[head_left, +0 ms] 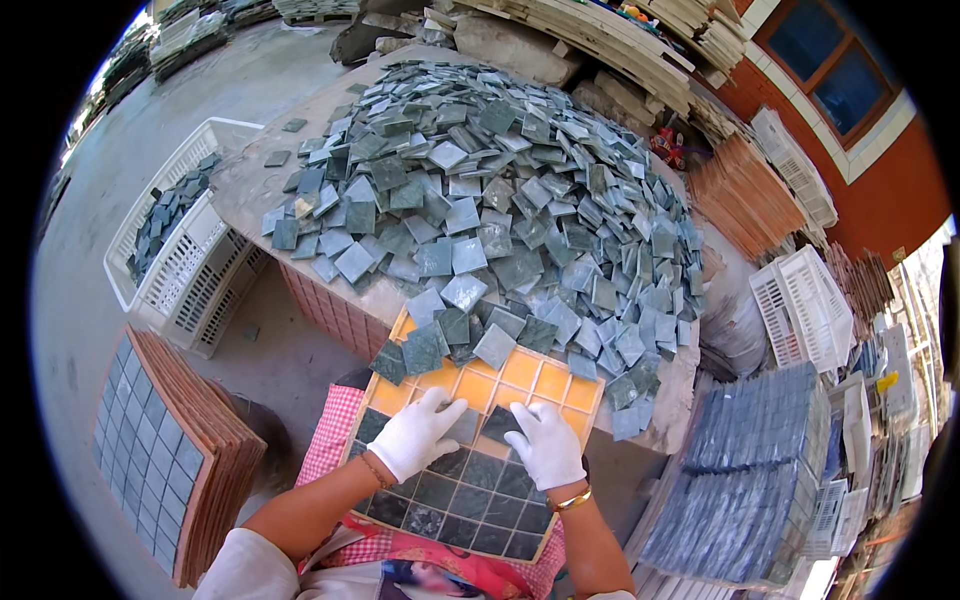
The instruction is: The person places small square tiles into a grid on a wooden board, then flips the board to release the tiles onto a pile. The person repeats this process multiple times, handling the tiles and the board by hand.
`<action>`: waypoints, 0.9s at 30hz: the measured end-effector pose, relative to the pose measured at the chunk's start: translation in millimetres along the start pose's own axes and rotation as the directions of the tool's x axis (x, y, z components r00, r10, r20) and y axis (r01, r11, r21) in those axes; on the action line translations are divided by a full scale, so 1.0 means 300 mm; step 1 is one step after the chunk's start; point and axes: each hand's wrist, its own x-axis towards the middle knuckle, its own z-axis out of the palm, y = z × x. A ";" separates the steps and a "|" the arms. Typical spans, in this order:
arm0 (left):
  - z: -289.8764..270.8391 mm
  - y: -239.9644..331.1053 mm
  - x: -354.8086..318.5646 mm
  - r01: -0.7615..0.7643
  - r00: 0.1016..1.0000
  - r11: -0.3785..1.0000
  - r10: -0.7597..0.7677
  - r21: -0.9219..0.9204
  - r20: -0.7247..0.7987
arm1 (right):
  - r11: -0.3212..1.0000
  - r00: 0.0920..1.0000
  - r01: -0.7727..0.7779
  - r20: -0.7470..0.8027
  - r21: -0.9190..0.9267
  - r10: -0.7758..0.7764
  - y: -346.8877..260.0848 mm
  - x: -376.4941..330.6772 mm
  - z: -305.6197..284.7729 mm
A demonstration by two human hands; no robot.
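A yellow grid tray (pixel 538 375) with pale dividers lies tilted over my lap, its far end against the table. Dark green square stone tiles (pixel 470 485) fill the near rows of its cells. My left hand (pixel 418 437), in a white glove, has finger and thumb at the edge of a grey-green tile (pixel 464 427) in the row by the bare cells. My right hand (pixel 546 447), gloved too, has finger and thumb on a darker tile (pixel 497 427) beside it. Several loose tiles (pixel 425 348) overlap the tray's far edge.
A big heap of loose green tiles (pixel 480 200) covers the table (pixel 255 190). At the left stand a white plastic crate (pixel 185 245) of tiles and a stack of tiled panels (pixel 150 440). More stacked tiles (pixel 740 470) and white crates (pixel 805 305) crowd the right side.
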 end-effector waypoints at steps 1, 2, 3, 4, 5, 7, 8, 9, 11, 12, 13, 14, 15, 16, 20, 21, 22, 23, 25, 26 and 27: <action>0.003 0.002 -0.002 0.001 1.000 1.000 -0.001 0.021 0.015 | 1.000 0.999 -0.008 0.032 -0.023 0.009 -0.006 0.000 -0.003; 0.006 -0.001 -0.002 0.004 1.000 1.000 -0.004 0.030 0.019 | 0.999 0.998 -0.016 0.064 -0.047 0.019 -0.012 0.006 -0.007; 0.010 -0.003 0.002 0.004 1.000 0.999 -0.005 0.037 0.020 | 0.997 0.995 -0.022 0.095 -0.075 0.029 -0.014 0.012 -0.013; 0.012 -0.004 0.005 0.004 1.000 0.999 -0.005 0.044 0.021 | 0.997 0.994 -0.006 0.107 -0.079 0.015 -0.014 0.021 -0.017; 0.009 0.001 0.007 0.001 1.000 1.000 -0.001 0.022 0.013 | 0.997 0.993 0.009 0.119 -0.082 0.001 -0.014 0.032 -0.020; -0.004 0.013 0.013 -0.005 1.000 1.000 0.005 -0.023 -0.012 | 0.994 0.991 0.017 0.131 -0.104 -0.003 -0.019 0.039 -0.027; -0.001 0.008 0.010 -0.053 0.998 0.999 0.053 0.005 -0.040 | 0.993 0.992 0.008 0.129 -0.121 0.008 -0.028 0.034 -0.031; 0.007 -0.004 -0.003 -0.094 0.993 0.995 0.096 0.034 -0.064 | 0.991 0.991 -0.001 0.132 -0.134 0.019 -0.032 0.029 -0.028; 0.011 -0.021 -0.012 -0.159 0.984 0.982 0.166 0.098 -0.067 | 0.997 0.990 -0.066 0.118 -0.048 0.071 -0.019 0.022 -0.016; 0.011 -0.027 -0.019 -0.181 0.981 0.975 0.188 0.130 -0.042 | 0.995 0.988 -0.099 0.117 -0.002 0.098 -0.010 0.015 -0.006; 0.011 -0.028 -0.016 -0.216 0.975 0.963 0.221 0.160 -0.016 | 0.995 0.992 -0.074 0.108 0.074 0.065 0.018 0.015 0.005; 0.010 -0.027 -0.020 -0.246 0.969 0.962 0.248 0.116 -0.005 | 0.988 0.995 -0.047 0.096 0.148 0.033 0.058 0.017 0.023; 0.002 -0.030 -0.029 -0.271 0.963 0.960 0.271 0.078 0.003 | 0.974 0.997 -0.013 0.081 0.226 -0.005 0.071 0.028 0.022; -0.004 -0.034 -0.038 -0.294 0.956 0.955 0.294 0.039 0.011 | 0.965 0.994 -0.011 0.111 0.260 -0.019 0.081 0.031 0.011; -0.003 -0.036 -0.036 -0.181 0.981 0.983 0.182 0.021 -0.066 | 0.974 0.987 -0.086 0.150 0.209 0.055 0.051 0.040 0.005; -0.012 -0.019 -0.032 -0.132 0.990 0.991 0.132 0.006 -0.041 | 0.982 0.985 -0.125 0.136 0.143 0.105 0.039 0.040 0.012; -0.008 -0.018 -0.027 -0.144 0.988 0.989 0.146 0.036 -0.048 | 0.990 0.994 -0.081 0.088 0.116 0.071 0.030 0.035 0.014; -0.002 -0.021 -0.022 -0.157 0.986 0.985 0.160 0.065 -0.054 | 0.996 0.999 -0.038 0.041 0.086 0.035 0.022 0.028 0.016; 0.003 -0.028 -0.015 -0.170 0.983 0.980 0.175 0.100 -0.048 | 0.999 0.999 0.028 0.022 0.037 -0.029 0.006 0.007 0.023; -0.003 -0.037 -0.009 -0.171 0.984 0.980 0.176 0.106 -0.038 | 0.998 0.997 0.054 0.050 0.019 -0.055 -0.003 -0.003 0.029; -0.007 -0.043 -0.004 -0.179 0.983 0.977 0.184 0.113 -0.029 | 0.997 0.994 0.078 0.072 -0.003 -0.078 -0.011 -0.012 0.031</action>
